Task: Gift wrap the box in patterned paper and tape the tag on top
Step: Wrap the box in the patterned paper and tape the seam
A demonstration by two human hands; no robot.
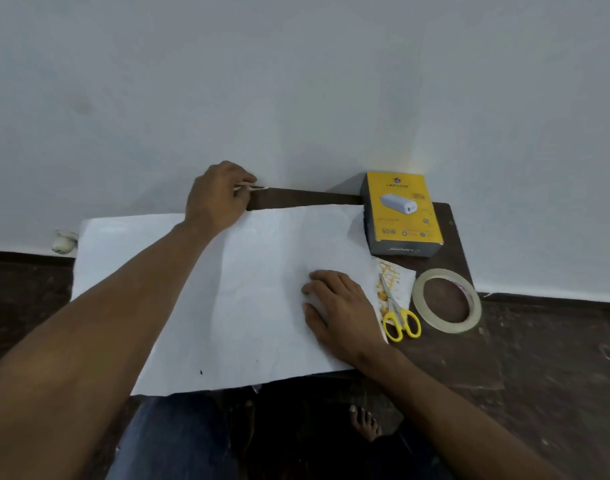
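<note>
A large sheet of wrapping paper (227, 289) lies white side up on a small dark table (450, 230). My left hand (220, 195) pinches the paper's far edge near the wall. My right hand (338, 310) rests flat on the sheet's right part. A yellow and grey box (400, 213) stands at the table's far right. A white and yellow gift tag (398, 282) lies beside the paper, under yellow-handled scissors (398, 313). A roll of clear tape (447, 299) lies to the right of the scissors.
A pale wall (296, 81) rises directly behind the table. Dark floor (539, 375) surrounds it. A small white object (64, 240) sits on the floor at the wall's base, left. My legs and a bare foot (365, 424) are below the table's near edge.
</note>
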